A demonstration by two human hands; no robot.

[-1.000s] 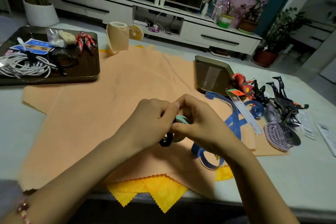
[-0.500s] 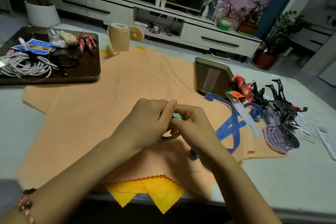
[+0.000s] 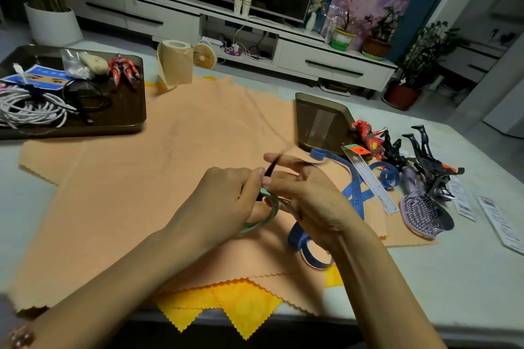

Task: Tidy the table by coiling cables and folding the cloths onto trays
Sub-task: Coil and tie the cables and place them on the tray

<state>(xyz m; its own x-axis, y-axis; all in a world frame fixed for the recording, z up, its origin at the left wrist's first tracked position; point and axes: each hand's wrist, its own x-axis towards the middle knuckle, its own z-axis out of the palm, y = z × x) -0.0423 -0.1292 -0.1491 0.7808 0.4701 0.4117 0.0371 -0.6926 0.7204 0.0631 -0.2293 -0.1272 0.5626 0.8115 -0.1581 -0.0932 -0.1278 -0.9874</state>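
In the middle of the frame, we see a green cable [image 3: 268, 214] wound into a small loop, held up just above the orange cloth [image 3: 136, 178]. The left hand [image 3: 224, 201] grips the loop with curled fingers. The right hand [image 3: 312, 201] pinches the same loop from the other side, with one finger stuck out straight. A thin dark strip [image 3: 270, 168] pokes up between the two hands. It is blurry, and we cannot tell what it is.

The orange cloth lies spread flat over most of the table [image 3: 425, 278]. A yellow cloth [image 3: 241, 309] peeks out from under its near edge, at the bottom of the frame. Just right of the right hand, a blue tape [image 3: 354, 193] curls over the orange cloth, and a ruler [image 3: 371, 181] lies across it. Further right we see a hairbrush [image 3: 422, 215] and some toy figures [image 3: 425, 156] in a heap. A small tray [image 3: 323, 122] sits on the cloth above the hands, beside the toys.

In the upper left, a dark tray [image 3: 127, 116] holds white cables [image 3: 28, 110] in a bundle, a black cable [image 3: 85, 99] and a red toy [image 3: 124, 71]. Next to that tray, a roll [image 3: 174, 65] of orange cloth stands upright.
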